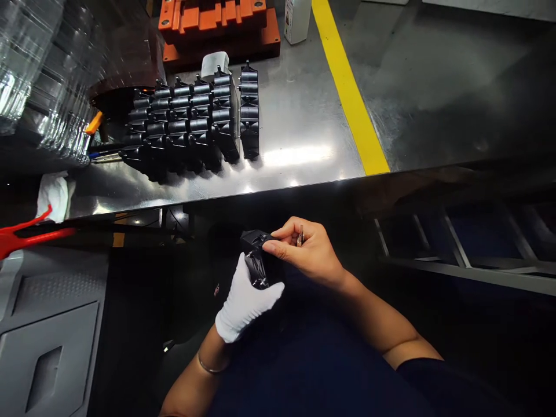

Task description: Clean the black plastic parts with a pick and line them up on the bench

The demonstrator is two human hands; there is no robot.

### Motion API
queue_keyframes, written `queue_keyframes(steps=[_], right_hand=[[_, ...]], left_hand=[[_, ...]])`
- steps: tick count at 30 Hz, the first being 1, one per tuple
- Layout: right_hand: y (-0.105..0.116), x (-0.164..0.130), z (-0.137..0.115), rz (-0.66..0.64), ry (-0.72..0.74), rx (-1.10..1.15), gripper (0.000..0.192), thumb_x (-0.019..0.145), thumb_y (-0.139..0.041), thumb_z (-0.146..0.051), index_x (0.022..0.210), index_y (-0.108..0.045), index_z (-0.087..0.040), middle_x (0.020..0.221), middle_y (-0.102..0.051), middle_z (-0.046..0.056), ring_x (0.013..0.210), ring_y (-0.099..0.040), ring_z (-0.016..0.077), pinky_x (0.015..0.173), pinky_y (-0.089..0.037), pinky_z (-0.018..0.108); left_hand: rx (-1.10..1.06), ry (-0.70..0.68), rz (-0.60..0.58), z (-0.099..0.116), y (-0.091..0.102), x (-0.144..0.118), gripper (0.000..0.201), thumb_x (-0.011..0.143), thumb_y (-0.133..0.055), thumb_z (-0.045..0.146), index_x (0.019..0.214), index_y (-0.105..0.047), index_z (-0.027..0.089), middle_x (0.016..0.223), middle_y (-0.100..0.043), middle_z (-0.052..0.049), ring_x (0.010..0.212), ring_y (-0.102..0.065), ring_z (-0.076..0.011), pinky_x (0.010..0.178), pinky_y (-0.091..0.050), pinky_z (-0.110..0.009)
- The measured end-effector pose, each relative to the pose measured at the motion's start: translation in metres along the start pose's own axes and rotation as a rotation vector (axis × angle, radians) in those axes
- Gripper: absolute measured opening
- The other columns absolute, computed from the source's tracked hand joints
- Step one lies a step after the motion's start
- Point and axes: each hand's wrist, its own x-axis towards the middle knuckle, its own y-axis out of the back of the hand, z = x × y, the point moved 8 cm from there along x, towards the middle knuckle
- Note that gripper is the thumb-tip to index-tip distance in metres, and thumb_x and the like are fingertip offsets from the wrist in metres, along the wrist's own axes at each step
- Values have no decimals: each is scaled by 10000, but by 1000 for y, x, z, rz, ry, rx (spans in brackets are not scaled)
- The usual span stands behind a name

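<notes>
My left hand (pixel 244 301), in a white glove, grips a small black plastic part (pixel 257 262) below the table's front edge. My bare right hand (pixel 306 250) rests its fingertips on the top of that part and pinches a small metal piece (pixel 300 236) between thumb and fingers. Both hands are close together over my dark lap. On the metal table (pixel 299 127), several matching black plastic parts (pixel 195 121) stand in neat rows at the left of centre.
Orange moulded blocks (pixel 217 26) sit at the table's far edge beside a white container (pixel 297 20). A yellow stripe (pixel 350 92) crosses the table. Clear plastic stacks (pixel 30 63) fill the far left, with a white cloth (pixel 52 194) and a red tool (pixel 30 234) below them.
</notes>
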Motion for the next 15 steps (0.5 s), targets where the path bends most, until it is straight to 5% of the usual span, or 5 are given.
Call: queue_keyframes(steps=[5, 8, 11, 15], right_hand=[[7, 4, -3, 25, 105, -71, 525, 690, -686, -665, 615, -531, -169, 528, -472, -47, 482, -393, 60, 463, -338, 215], [15, 5, -8, -17, 195, -166, 545, 814, -506, -706, 821, -599, -169, 627, -512, -29, 514, -428, 72, 483, -360, 217], [22, 1, -19, -69, 329, -364, 415, 968, -382, -519, 860, -587, -176, 686, -543, -7, 583, -497, 87, 547, -405, 218], [12, -19, -47, -212, 719, -721, 345, 1003, -371, -323, 792, -588, -158, 666, -568, 16, 610, -523, 103, 593, -409, 227]], left_hand=[[47, -2, 62, 5, 11, 2, 648, 550, -824, 364, 1083, -510, 171, 1041, -634, -73, 959, -620, -254, 844, -520, -394], [46, -9, 129, 7, 27, 2, 690, 489, -862, 403, 1052, -536, 172, 940, -662, -41, 864, -644, -244, 778, -543, -382], [46, -50, 233, 4, 44, -1, 707, 446, -889, 401, 1026, -553, 179, 884, -674, -24, 823, -662, -242, 764, -556, -383], [53, -138, 341, -6, 54, -6, 805, 455, -900, 398, 1141, -533, 193, 1005, -682, -53, 929, -670, -264, 840, -552, -410]])
